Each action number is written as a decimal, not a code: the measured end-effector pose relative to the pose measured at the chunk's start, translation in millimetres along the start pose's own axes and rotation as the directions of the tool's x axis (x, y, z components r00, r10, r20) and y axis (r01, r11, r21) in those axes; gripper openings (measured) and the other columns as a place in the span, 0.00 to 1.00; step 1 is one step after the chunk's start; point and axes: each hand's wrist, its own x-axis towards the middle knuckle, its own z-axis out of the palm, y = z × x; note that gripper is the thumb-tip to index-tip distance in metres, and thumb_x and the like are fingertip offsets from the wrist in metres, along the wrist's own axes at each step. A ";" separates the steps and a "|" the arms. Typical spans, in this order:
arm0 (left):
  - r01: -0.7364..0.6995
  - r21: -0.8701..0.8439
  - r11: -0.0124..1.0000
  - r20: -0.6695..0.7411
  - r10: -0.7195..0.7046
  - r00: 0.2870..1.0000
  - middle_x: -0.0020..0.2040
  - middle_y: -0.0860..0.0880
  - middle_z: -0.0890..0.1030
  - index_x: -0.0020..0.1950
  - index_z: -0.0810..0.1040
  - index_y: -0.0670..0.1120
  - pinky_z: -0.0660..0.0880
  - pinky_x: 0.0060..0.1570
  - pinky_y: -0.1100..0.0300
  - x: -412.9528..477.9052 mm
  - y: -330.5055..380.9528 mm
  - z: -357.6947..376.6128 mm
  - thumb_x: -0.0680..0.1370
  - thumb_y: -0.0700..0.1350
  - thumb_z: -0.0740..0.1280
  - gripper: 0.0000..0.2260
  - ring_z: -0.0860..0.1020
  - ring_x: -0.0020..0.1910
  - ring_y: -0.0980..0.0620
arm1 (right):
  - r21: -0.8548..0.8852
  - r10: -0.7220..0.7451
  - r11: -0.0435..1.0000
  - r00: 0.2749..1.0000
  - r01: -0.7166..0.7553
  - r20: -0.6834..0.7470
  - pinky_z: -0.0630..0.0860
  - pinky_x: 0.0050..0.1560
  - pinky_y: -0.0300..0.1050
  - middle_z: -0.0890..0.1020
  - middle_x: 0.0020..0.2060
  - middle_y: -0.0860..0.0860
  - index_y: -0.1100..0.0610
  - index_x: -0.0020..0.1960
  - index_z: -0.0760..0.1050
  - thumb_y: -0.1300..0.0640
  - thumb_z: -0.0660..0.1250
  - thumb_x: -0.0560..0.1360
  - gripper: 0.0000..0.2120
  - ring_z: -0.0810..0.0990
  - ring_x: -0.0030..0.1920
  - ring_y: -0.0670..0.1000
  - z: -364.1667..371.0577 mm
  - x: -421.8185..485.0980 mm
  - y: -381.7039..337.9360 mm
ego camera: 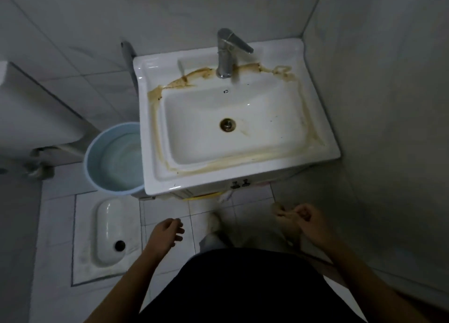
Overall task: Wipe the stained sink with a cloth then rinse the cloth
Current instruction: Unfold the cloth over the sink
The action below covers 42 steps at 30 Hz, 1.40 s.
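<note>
A white sink (325,150) stands in the corner ahead of me, with a brown stain (194,75) running around the basin's rim. A chrome tap (227,52) rises at the back and a brass drain (227,124) sits in the middle. Both hands hang low in front of the sink, below its front edge. My left hand (167,232) has its fingers apart and holds nothing. My right hand (313,223) is curled shut on a small tan cloth (288,223), which is blurred and dangles to the left of the fingers.
A light blue bucket (114,157) holding water stands on the floor against the sink's left side. A white squat pan (109,232) is set in the tiled floor at lower left. A wall (388,103) closes the right side. My shoe (213,223) is below the sink.
</note>
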 end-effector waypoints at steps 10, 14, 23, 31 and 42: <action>-0.243 0.171 0.955 0.179 0.212 0.961 0.47 0.46 0.86 0.49 0.82 0.45 0.75 0.41 0.60 18.9 94.7 -5.2 0.84 0.49 0.61 0.13 0.84 0.45 0.49 | -0.088 -0.247 0.961 0.954 0.264 0.169 0.75 0.40 0.34 0.84 0.38 0.51 0.53 0.41 0.81 0.66 0.71 0.75 0.09 0.80 0.38 0.40 -16.7 26.2 -113.6; -0.232 0.087 0.969 0.201 0.211 0.957 0.49 0.48 0.86 0.51 0.84 0.48 0.76 0.45 0.58 4.2 123.5 -11.5 0.83 0.53 0.62 0.14 0.85 0.47 0.49 | 0.000 -0.353 0.927 0.869 0.376 0.348 0.74 0.42 0.32 0.84 0.35 0.44 0.58 0.43 0.82 0.67 0.70 0.75 0.06 0.81 0.39 0.37 -17.1 31.1 -188.0; -0.171 -0.352 0.920 0.182 0.246 0.952 0.51 0.43 0.87 0.59 0.83 0.44 0.80 0.48 0.52 -6.6 230.4 -6.0 0.84 0.59 0.57 0.23 0.86 0.49 0.44 | 0.318 -0.532 0.844 0.750 0.433 0.392 0.75 0.45 0.35 0.83 0.40 0.48 0.55 0.49 0.81 0.63 0.69 0.77 0.05 0.81 0.43 0.45 -1.9 69.5 -293.1; -0.344 -0.547 0.764 -0.083 0.359 0.930 0.57 0.42 0.85 0.63 0.81 0.43 0.83 0.49 0.55 10.0 283.7 23.7 0.81 0.39 0.65 0.11 0.85 0.55 0.44 | 0.324 -0.377 0.910 0.841 0.259 0.389 0.81 0.49 0.47 0.83 0.46 0.55 0.59 0.52 0.77 0.55 0.71 0.77 0.08 0.83 0.47 0.51 6.0 137.2 -285.0; -0.387 -0.261 0.885 -0.199 0.342 0.918 0.52 0.39 0.85 0.55 0.81 0.35 0.83 0.47 0.55 35.7 290.8 31.5 0.80 0.40 0.69 0.08 0.85 0.48 0.46 | 0.364 -0.036 0.891 0.755 -0.273 0.655 0.73 0.39 0.44 0.80 0.40 0.54 0.60 0.51 0.80 0.58 0.66 0.79 0.07 0.78 0.39 0.51 29.3 209.0 -255.9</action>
